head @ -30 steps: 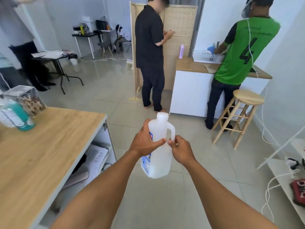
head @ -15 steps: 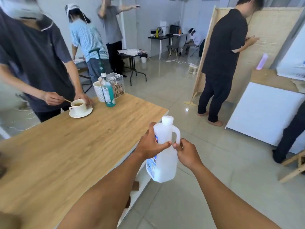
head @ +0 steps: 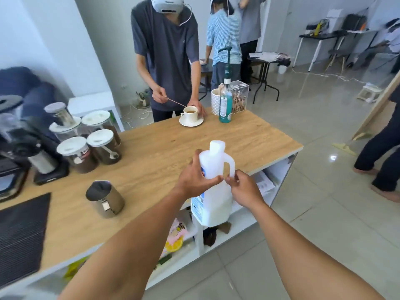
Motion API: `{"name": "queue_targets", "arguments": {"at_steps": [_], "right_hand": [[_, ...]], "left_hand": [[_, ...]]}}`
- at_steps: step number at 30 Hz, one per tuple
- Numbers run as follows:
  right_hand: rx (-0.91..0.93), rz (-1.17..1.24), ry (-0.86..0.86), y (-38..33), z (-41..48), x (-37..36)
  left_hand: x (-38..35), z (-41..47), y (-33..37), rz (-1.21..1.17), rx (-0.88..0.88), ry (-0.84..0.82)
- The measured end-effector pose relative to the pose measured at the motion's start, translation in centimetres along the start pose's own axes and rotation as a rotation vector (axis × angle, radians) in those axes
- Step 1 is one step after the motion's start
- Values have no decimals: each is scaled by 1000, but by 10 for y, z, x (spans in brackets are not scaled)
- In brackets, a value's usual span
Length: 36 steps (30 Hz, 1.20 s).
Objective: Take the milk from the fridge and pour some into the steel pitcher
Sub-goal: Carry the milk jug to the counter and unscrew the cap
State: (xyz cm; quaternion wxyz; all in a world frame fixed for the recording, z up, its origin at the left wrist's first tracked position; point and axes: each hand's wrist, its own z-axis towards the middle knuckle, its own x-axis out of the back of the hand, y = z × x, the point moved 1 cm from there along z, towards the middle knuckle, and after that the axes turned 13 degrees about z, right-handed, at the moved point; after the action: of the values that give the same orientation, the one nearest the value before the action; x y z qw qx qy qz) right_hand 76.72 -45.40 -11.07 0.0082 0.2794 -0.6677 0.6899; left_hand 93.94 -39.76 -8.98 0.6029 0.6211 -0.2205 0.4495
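You have turned from the open floor to the wooden counter (head: 151,152), and a second ago that counter was only at the edge of your view. Now the steel pitcher (head: 106,199) shows for the first time, so the pouring spot is found and the carry looks nearly over. Your grip on the milk jug (head: 213,191) has not changed through the turn.

Your left hand (head: 195,177) wraps the jug's upper body, fingers curled round the far side and the thumb laid across the front. Your right hand (head: 243,189) pinches the lower end of the handle (head: 231,165) between thumb and forefinger; the other fingers are loosely curled beside it. The jug hangs upright between both sets of fingers, held in the air at the counter's near edge and not set down. Its cap (head: 217,146) stands above your left fingertips and is still on.

The pitcher stands on the counter, left of your left fingers and nearer to you, well apart from them, mouth open upward. I judge the cap must come off before you tilt.
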Motion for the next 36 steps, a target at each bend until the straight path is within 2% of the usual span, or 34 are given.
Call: {"name": "queue_targets", "arguments": {"at_steps": [11,18,26,30,33,36], "right_hand": [[147,-58,-267,-54,19,-121],[217,-75,-363,-72,41,-185],[238,-66,-408,-87,65,-220],[178,3,-508,-88,80,-220],[165,79,-446,-93,90,-211],[280,66,-305,-123,94,-203]], "left_hand": [[78,-51,-99,52,235,130],[104,-54,-152,73,257,176],[108,-44,-193,-10,287,309],[99,-41,-199,-70,322,363],[93,-38,-202,-94,356,374],[85,-37,-203,-164,377,382]]}}
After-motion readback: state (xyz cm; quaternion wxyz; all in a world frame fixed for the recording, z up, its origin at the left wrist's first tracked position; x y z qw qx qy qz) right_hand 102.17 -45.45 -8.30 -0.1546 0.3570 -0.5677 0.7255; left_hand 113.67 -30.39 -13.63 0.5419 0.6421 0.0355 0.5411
